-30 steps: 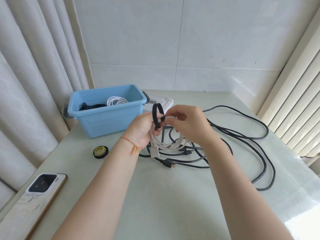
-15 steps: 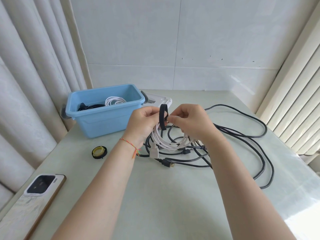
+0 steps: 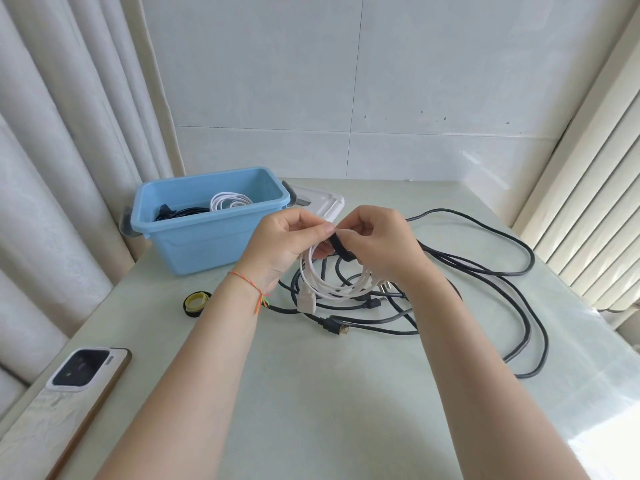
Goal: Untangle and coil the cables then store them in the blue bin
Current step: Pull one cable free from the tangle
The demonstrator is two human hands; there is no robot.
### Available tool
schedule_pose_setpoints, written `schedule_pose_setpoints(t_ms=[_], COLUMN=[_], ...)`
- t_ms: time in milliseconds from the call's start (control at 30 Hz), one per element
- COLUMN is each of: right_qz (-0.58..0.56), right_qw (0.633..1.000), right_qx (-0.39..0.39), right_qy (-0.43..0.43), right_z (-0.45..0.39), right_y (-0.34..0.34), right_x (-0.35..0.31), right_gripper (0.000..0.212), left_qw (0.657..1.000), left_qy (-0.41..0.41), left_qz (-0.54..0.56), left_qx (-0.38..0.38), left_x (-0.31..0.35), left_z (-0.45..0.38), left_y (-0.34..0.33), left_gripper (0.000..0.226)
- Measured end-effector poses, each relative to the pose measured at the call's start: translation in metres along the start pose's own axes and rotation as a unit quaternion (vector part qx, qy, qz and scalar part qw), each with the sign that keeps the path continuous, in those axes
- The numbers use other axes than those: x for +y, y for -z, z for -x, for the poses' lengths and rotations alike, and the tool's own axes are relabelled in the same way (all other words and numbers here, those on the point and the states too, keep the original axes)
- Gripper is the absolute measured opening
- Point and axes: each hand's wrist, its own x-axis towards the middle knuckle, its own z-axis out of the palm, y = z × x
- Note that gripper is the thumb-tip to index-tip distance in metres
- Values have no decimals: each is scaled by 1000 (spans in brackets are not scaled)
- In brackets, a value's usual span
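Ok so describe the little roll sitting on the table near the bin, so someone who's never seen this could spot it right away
Start at the blue bin at the table's far left. Just in front of it, nearer the person and left of the left hand's wrist, lies the small roll. It is a flat black ring with a yellow core, unlike the long loose black cables to its right.

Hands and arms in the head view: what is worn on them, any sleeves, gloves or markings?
Both forearms are bare, with no sleeves or gloves in view. The left hand has a thin braided string bracelet at the wrist, orange-red with yellow, pink and green tassel ends hanging loose. The right hand shows no ring, watch or band.
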Motion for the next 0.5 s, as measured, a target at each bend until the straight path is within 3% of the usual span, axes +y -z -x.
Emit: schedule_pose_setpoints(t_ms=[500], right_qz=[-104], right_qw=[992], right_qx=[-41], right_qy=[-58], right_z=[-1], right_y=[3], right_x=[5], right_gripper=[7], left_qw=[995], left_qy=[-34], left_qz=[-91], left_qx=[-11], left_x=[1], left_z=[1], left_y=[-2], left_gripper=[17])
